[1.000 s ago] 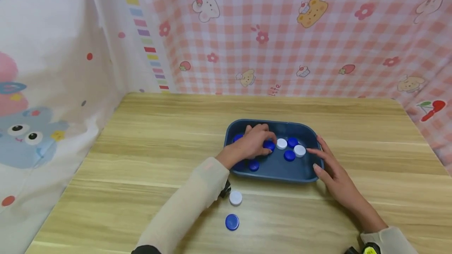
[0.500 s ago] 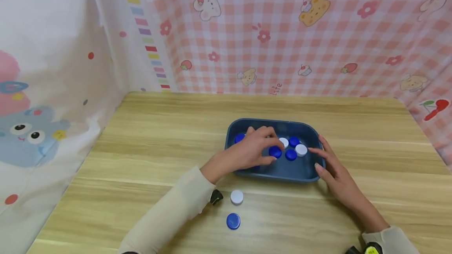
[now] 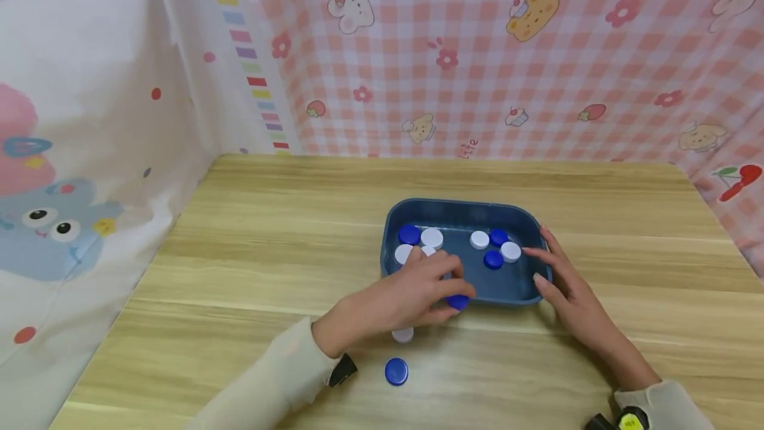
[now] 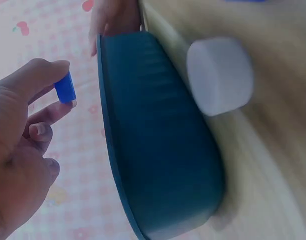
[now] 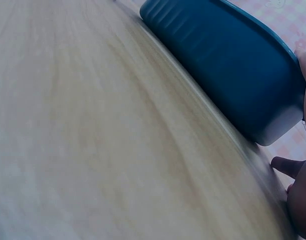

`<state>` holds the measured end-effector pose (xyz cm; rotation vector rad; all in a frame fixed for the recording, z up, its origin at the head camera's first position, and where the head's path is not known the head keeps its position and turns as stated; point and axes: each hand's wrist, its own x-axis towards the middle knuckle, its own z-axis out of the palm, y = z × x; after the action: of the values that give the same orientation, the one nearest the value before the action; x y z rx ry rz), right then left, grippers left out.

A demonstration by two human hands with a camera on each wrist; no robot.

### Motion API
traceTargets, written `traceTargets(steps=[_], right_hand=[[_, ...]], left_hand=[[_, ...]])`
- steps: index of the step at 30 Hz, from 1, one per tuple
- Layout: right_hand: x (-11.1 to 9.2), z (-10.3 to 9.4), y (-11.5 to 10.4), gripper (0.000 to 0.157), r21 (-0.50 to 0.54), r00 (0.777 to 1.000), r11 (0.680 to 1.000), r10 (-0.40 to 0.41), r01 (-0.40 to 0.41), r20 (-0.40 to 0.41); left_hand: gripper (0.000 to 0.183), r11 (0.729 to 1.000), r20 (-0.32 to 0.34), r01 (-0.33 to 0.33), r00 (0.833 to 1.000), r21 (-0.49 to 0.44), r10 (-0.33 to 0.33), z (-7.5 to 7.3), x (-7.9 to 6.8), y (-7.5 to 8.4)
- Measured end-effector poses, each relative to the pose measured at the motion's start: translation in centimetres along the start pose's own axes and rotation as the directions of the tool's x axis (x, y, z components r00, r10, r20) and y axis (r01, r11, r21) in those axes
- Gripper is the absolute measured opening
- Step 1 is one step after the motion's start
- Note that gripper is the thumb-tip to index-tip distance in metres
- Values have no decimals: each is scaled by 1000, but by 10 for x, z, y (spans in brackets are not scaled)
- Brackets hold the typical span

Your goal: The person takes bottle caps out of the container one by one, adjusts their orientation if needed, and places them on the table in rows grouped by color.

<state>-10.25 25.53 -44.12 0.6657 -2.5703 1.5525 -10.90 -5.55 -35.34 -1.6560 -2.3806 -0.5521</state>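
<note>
My left hand [image 3: 412, 289] pinches a blue bottle cap [image 3: 458, 302] between thumb and fingertips, over the tray's near rim. The left wrist view shows this blue cap edge-on. The dark blue tray [image 3: 477, 211] holds white caps and blue caps; my left hand hides some at its left end. On the right of the tray's floor lie two white caps, one of them this white cap [image 3: 510, 252], and two blue ones. Fairly straight, the fingers of my right hand [image 3: 573, 304] rest on the tray's right end, with index finger and thumb over the rim.
A white cap [image 3: 402, 335], partly hidden by my left hand, lies on the wooden table [image 3: 286, 217] in front of the tray. Nearer to me lies a blue cap [image 3: 396, 371]. A pink checked cloth [image 3: 382, 71] hangs behind the table.
My left hand has taken hold of a blue cap inside the tray and drawn it toward me, uncovering white caps at the left end. The right hand stays at the tray's right end.
</note>
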Motion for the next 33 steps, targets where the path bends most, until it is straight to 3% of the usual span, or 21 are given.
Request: traceTargets(steps=[7, 16, 23, 33], right_hand=[[0, 2, -1, 43, -7, 1000, 1000, 12, -12, 4], [0, 1, -3, 43, 10, 1000, 1000, -21, 21, -1], [1, 1, -2, 43, 6, 1000, 1000, 8, -8, 8], [2, 1, -3, 43, 27, 1000, 999, -26, 26, 1]], left_hand=[[24, 989, 105, 46, 993, 139, -61, 2, -22, 17], [20, 984, 152, -16, 988, 175, -12, 15, -49, 31], [15, 978, 187, -60, 982, 200, 22, 20, -59, 37], [11, 982, 242, -68, 970, 178, 23, 21, -65, 42]])
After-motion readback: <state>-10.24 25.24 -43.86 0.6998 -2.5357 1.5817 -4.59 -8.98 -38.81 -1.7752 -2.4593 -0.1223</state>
